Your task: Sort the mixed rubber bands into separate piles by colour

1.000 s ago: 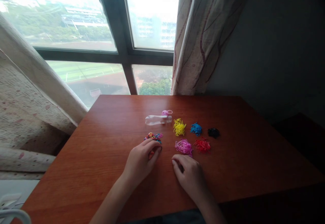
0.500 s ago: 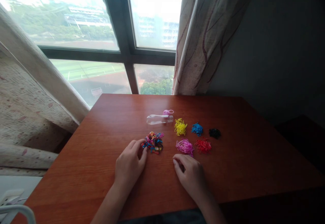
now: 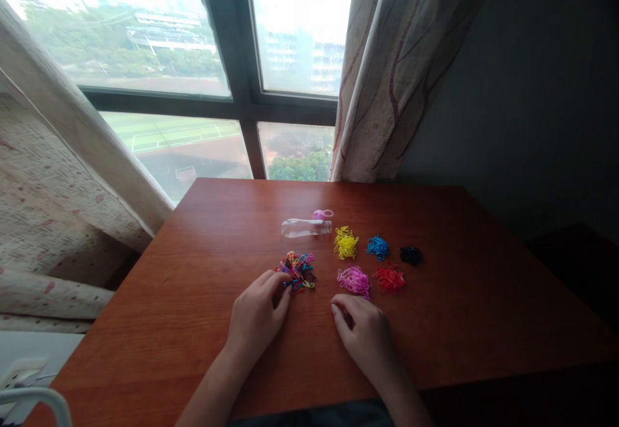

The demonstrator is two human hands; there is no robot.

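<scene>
My left hand [image 3: 258,311] is at the near left edge of a mixed-colour pile of small rubber bands [image 3: 302,273], thumb and index finger pinched together on bands there. My right hand [image 3: 363,327] rests on the table just below a pile of pink rubber bands [image 3: 355,280]. Its fingers are curled, thumb tip close to the index fingertip, and whether anything small is between them is hidden. Behind the mixed pile, a clear plastic bottle [image 3: 300,227] lies on its side, its uncapped mouth pointing right. A pink cap with a loop [image 3: 319,215] lies just behind it.
Further sorted piles lie to the right: yellow bands [image 3: 346,244], blue bands [image 3: 378,247], black bands [image 3: 411,255] and red bands [image 3: 389,278]. The brown wooden table [image 3: 193,253] reaches to the window and curtains [image 3: 387,79]. A white curved bar [image 3: 39,393] is at lower left.
My left hand has moved right, further onto the mixed pile, and its thumb and index finger have drawn closer together. My right hand stays in place. The view has shifted slightly.
</scene>
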